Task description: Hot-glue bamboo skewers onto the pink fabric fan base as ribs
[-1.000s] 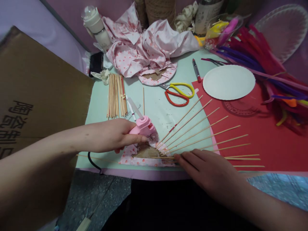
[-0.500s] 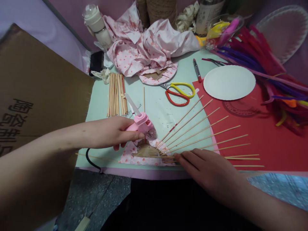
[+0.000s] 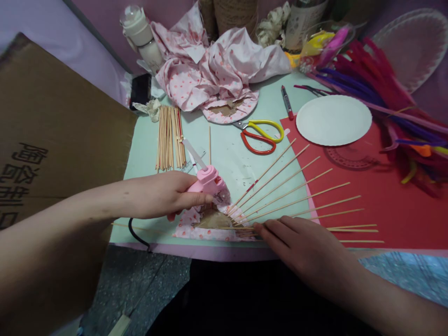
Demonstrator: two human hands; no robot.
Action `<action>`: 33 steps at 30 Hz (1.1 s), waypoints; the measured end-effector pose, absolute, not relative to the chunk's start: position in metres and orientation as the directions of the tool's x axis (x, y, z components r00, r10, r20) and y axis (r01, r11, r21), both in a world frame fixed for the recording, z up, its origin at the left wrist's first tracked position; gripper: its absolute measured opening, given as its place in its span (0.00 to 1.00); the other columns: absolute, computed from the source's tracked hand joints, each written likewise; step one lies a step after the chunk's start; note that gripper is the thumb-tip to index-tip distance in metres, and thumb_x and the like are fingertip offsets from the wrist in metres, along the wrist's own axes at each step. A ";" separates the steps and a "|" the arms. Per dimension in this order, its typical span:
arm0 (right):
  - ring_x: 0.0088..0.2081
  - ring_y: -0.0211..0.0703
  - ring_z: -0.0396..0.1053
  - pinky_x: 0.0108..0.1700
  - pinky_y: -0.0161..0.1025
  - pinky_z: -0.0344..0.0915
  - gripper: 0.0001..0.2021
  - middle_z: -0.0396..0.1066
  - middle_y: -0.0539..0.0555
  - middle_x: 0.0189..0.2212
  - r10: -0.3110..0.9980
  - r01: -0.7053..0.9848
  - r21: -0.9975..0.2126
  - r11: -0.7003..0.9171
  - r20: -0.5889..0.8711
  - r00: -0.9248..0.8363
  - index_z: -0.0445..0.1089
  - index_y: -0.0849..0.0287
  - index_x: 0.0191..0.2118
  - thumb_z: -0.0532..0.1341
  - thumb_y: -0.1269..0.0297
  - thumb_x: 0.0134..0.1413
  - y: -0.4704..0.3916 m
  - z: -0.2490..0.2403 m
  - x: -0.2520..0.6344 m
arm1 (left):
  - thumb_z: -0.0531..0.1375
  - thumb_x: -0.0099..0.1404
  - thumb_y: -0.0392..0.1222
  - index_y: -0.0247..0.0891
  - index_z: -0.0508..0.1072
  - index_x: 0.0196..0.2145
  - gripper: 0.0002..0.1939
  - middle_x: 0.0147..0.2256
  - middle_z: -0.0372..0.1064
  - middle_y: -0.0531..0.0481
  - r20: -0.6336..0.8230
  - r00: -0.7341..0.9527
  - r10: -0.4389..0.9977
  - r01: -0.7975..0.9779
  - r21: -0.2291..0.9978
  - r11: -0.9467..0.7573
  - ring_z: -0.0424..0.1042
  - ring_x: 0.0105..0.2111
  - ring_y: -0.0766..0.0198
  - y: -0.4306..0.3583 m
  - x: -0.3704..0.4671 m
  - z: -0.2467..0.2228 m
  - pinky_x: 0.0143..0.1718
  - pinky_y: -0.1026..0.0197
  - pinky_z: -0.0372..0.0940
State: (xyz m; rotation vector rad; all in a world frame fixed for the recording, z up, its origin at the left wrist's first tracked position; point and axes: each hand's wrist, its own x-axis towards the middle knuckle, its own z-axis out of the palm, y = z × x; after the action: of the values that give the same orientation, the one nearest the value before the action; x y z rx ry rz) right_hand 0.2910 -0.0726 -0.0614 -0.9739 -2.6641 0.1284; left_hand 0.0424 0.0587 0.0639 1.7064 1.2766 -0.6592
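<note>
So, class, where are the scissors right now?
In the head view, the scissors lie right of centre, between the crumpled cloth and the fanned sticks, left of the white plate.

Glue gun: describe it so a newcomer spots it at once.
On the pale green tabletop, near its front edge, find the left hand. The glue gun is the pink tool in its grip, a pale stick poking out. Unlike the spotted cloth beside it, it is hard plastic.

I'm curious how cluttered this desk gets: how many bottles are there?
2 visible: a white bottle at back left, and a labelled bottle beyond the bunched cloth's right end. More may be hidden.
</note>
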 end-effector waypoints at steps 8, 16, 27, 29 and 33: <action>0.29 0.45 0.68 0.28 0.42 0.64 0.23 0.75 0.54 0.33 0.635 0.611 -0.174 0.772 0.251 -0.730 0.72 0.68 0.47 0.56 0.84 0.43 -0.071 -0.058 0.292 | 0.55 0.65 0.60 0.41 0.68 0.23 0.22 0.20 0.63 0.54 -0.821 0.295 0.489 0.948 0.317 -0.039 0.69 0.19 0.62 0.059 0.044 0.065 0.19 0.65 0.64; 0.28 0.45 0.69 0.27 0.41 0.62 0.21 0.75 0.54 0.32 0.638 0.624 -0.141 0.769 0.235 -0.733 0.72 0.66 0.48 0.56 0.82 0.47 -0.068 -0.057 0.291 | 0.57 0.65 0.60 0.41 0.70 0.26 0.20 0.21 0.63 0.55 -0.807 0.315 0.499 0.934 0.358 -0.011 0.65 0.20 0.65 0.055 0.028 0.070 0.19 0.67 0.62; 0.36 0.48 0.70 0.36 0.43 0.65 0.15 0.75 0.59 0.35 0.643 0.613 -0.196 0.765 0.274 -0.715 0.72 0.61 0.46 0.49 0.75 0.64 -0.010 -0.020 0.320 | 0.55 0.64 0.59 0.40 0.71 0.20 0.24 0.16 0.65 0.55 -0.644 0.294 0.706 0.691 0.653 0.308 0.59 0.18 0.68 -0.008 -0.031 0.040 0.21 0.67 0.56; 0.37 0.47 0.70 0.38 0.44 0.65 0.16 0.75 0.59 0.36 0.634 0.581 -0.260 0.771 0.222 -0.741 0.73 0.60 0.44 0.48 0.74 0.66 0.018 -0.023 0.320 | 0.54 0.66 0.61 0.40 0.70 0.17 0.28 0.15 0.64 0.54 -0.630 0.321 0.707 0.542 0.734 0.408 0.56 0.17 0.68 -0.024 -0.032 0.020 0.21 0.65 0.55; 0.42 0.45 0.69 0.43 0.43 0.64 0.16 0.74 0.58 0.40 0.578 0.487 -0.387 0.783 0.163 -0.800 0.75 0.60 0.42 0.49 0.72 0.67 0.058 -0.037 0.311 | 0.57 0.62 0.65 0.37 0.78 0.29 0.27 0.27 0.76 0.45 -0.562 0.274 0.780 0.173 0.827 0.535 0.73 0.27 0.57 -0.051 -0.017 -0.015 0.32 0.59 0.67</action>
State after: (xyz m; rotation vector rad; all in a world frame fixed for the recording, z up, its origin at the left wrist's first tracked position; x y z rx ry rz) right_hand 0.3106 0.0581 -0.0373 -0.8240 -2.7028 0.4781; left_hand -0.0175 -0.0512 -0.0154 0.9595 1.2577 0.5060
